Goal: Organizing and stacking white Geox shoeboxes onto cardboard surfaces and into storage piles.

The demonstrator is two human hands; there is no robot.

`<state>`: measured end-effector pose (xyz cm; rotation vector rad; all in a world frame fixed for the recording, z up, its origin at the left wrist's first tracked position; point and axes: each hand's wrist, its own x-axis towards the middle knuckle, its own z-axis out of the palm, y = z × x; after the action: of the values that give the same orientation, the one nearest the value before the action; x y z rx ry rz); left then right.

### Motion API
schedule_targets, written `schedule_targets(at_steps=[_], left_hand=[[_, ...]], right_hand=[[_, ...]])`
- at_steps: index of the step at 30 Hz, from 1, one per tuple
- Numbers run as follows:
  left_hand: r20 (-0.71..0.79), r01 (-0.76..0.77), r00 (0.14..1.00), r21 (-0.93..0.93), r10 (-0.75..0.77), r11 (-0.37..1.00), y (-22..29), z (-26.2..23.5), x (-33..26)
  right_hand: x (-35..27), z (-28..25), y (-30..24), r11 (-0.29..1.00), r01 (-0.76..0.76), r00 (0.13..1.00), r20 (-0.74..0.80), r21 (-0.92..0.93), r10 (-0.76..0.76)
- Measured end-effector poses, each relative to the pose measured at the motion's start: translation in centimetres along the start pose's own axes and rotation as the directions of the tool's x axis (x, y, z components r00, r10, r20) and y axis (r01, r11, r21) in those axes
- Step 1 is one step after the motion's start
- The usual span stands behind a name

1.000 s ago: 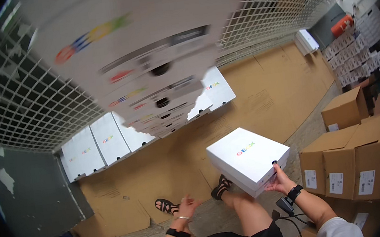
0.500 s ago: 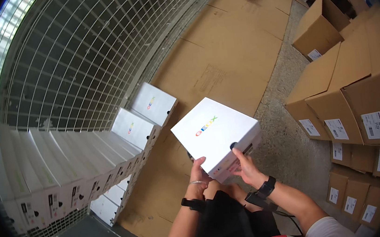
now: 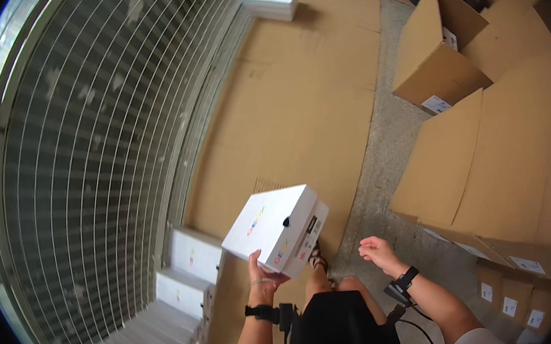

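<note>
seen from above: left hand (image 3: 265,276) gripping a white box (image 3: 276,230) from beneath, fingers closed on its lower corner, box tilted and held in the air above flattened cardboard sheets (image 3: 295,102) on the floor. right hand (image 3: 378,253) just beside it, free, fingers loosely curled, holding nothing. more white boxes (image 3: 188,273) stacked along the wire mesh wall (image 3: 95,138) at left; brown cartons (image 3: 492,167) at right.

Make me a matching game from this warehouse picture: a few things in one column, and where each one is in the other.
Things:
1. white box
2. right hand
3. open brown carton
4. wire mesh wall

Places or states:
A. empty, fingers loose
B. along the person's left
C. held up on the left hand
D. on the floor, upper right

Pairs: 1-C, 2-A, 3-D, 4-B
</note>
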<state>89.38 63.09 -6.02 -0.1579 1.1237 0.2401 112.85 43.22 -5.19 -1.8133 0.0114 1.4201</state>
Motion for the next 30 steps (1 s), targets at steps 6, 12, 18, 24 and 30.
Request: schedule_targets(at_steps=[6,12,18,24,30], left_hand=[[-0.310,0.055,0.951,0.177,0.003,0.983,5.5,11.2,5.3],[-0.426,0.027,0.901,0.242,0.081,0.970,11.9,25.2,10.3],[-0.523,-0.083,0.826,0.257,0.211,0.963,19.1,31.0,18.3],[-0.458,-0.198,0.778,0.471,0.430,0.860,24.8,43.6,26.4],[-0.362,-0.337,0.725,0.557,0.586,0.759,28.1,50.8,30.3]], right_hand=[[9.4,-9.3,-10.5,0.991,-0.057,0.989,-0.128,0.122,0.073],[23.5,-16.1,-22.1,0.988,-0.117,0.985,-0.118,0.096,0.128],[41.3,-24.0,-40.6,0.926,0.183,0.961,-0.137,-0.330,-0.238],[57.4,-27.4,-57.8,0.875,0.224,0.947,-0.115,-0.430,-0.299],[70.9,-23.5,-66.6,0.874,0.306,0.933,-0.062,-0.377,-0.353]])
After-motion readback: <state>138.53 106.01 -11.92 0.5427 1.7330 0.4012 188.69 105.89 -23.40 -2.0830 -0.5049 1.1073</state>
